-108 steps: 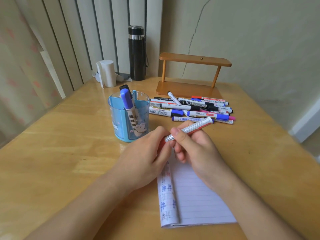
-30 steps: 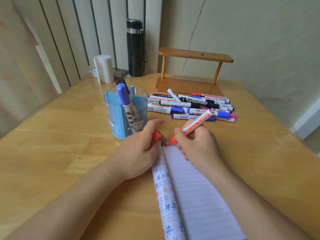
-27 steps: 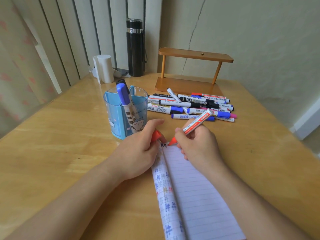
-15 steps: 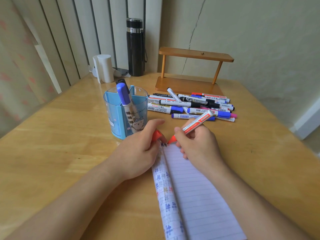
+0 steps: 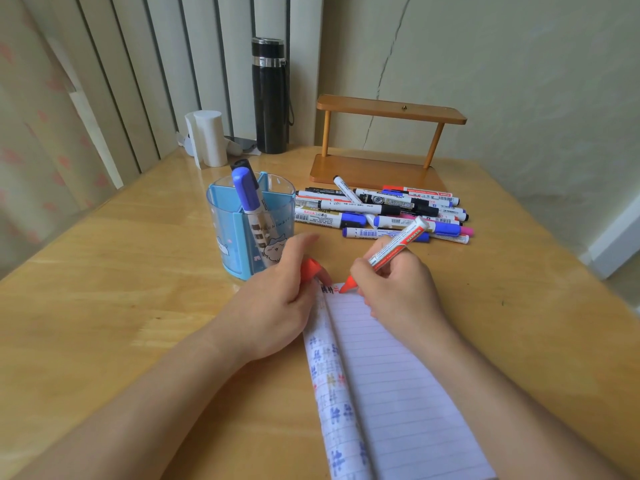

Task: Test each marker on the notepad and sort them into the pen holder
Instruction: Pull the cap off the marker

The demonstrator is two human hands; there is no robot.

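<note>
Pinching a red marker (image 5: 398,242) in curled fingers (image 5: 381,271), the right hand (image 5: 398,296) sets its tip on the top edge of the notepad (image 5: 398,393). The left hand (image 5: 277,306) curls round the red cap (image 5: 309,268), fingertips touching the notepad's left page. Beyond stand the blue pen holder (image 5: 225,233) and a pile of markers (image 5: 381,209) on the bench (image 5: 104,289).

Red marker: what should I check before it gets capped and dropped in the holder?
1. Right hand grips red marker: ok.
2. Marker tip touches top edge of notepad: ok.
3. Red test mark readable: cannot tell, the tip covers that spot.
4. Left hand holds cap: ok.
5. Pen holder upright, with space free: ok.
</note>
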